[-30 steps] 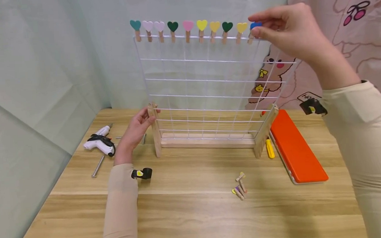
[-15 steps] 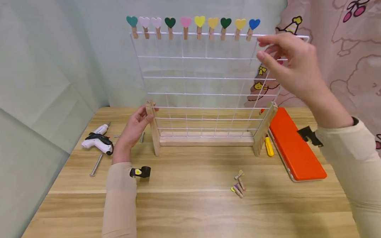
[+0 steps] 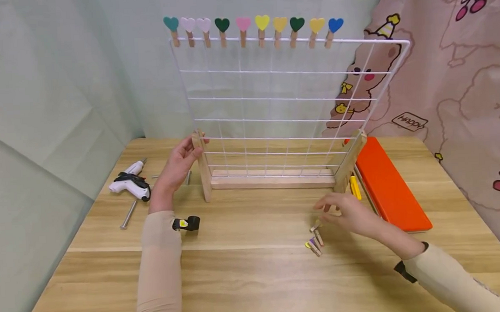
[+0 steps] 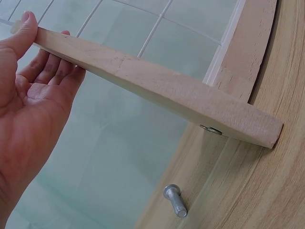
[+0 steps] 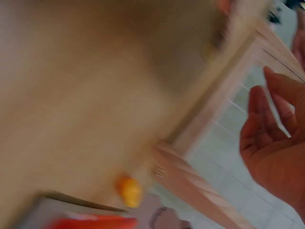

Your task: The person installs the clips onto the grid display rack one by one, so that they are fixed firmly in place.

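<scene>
Pinching wooden upright (image 3: 205,182) w/ L grip (image 3: 177,164), prob. to steady wire grid (image 3: 370,40) alongside; hovering w/ spread, empty R grip (image 3: 349,213) just beside loose clothespins (image 3: 314,248), prob. laid there for quick reach. With heart-topped clothespin row (image 3: 243,23) clipped high above both grips.

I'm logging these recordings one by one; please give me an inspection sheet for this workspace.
Surface: wood-grain table.
Job's things: white wire grid in a wooden stand; ten heart-topped clips along its top edge; loose clips on the table in front.
Clutter: glue gun and bolts at left; red case and yellow-handled tool at right.
Hands: left hand grips the stand's left post; right hand near the loose clips, contact unclear, nothing visible held.
Cables: apparently a black cord, bunched on the glue gun.
Surroundings: pale green sheet; pink cartoon-print sheet at right.
</scene>
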`<state>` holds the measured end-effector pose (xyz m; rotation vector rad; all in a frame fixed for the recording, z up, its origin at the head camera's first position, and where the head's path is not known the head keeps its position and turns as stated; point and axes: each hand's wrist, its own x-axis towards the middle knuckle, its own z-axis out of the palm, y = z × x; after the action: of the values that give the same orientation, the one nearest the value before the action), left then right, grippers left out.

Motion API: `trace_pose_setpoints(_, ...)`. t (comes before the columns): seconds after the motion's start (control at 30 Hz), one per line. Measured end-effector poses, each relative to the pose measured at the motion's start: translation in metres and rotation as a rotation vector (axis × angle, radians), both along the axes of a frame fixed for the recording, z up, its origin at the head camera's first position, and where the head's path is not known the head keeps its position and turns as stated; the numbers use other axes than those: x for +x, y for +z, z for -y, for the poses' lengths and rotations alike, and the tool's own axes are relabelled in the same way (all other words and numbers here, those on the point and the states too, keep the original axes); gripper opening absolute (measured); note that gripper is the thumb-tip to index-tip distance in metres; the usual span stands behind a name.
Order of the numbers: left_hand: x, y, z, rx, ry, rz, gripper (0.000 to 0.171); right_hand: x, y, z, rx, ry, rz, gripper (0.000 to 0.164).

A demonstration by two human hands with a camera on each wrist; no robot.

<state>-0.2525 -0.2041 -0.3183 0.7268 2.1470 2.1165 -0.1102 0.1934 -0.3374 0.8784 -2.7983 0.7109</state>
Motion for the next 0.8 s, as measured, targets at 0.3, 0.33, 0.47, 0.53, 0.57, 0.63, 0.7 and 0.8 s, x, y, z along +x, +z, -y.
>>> trace_pose_setpoints(0.3, -0.008, -0.008, 0.003, 0.014, -0.013, -0.008, 0.046, 0.030, -0.037, -0.009, -0.044, 0.263, 0.088, 0.026)
trace_pose_setpoints(0.33, -0.006, -0.006, 0.003, 0.012, -0.013, -0.008, 0.045, 0.031, -0.038, -0.007, -0.038, 0.279, 0.073, 0.027)
trace_pose_setpoints(0.47, 0.000, 0.001, 0.001, 0.007, -0.008, -0.012, 0.043, 0.031, -0.038, -0.002, -0.033, 0.287, 0.064, 0.033)
trace_pose_setpoints(0.53, 0.002, 0.003, 0.000, 0.007, -0.009, -0.016, 0.044, 0.029, -0.038, -0.002, -0.024, 0.284, 0.071, 0.035)
trace_pose_setpoints(0.57, 0.002, 0.003, 0.000, 0.007, -0.009, -0.015, 0.044, 0.028, -0.038, -0.003, -0.013, 0.286, 0.072, 0.035)
trace_pose_setpoints(0.63, 0.003, 0.003, -0.001, 0.002, -0.007, -0.012, 0.044, 0.025, -0.039, -0.005, 0.018, 0.287, 0.074, 0.036)
trace_pose_setpoints(0.7, 0.003, 0.003, -0.001, 0.003, -0.007, -0.008, 0.045, 0.023, -0.041, -0.008, 0.043, 0.297, 0.065, 0.036)
trace_pose_setpoints(0.8, 0.003, 0.003, -0.001, 0.003, -0.003, -0.009, 0.045, 0.019, -0.043, -0.012, 0.062, 0.312, 0.039, 0.036)
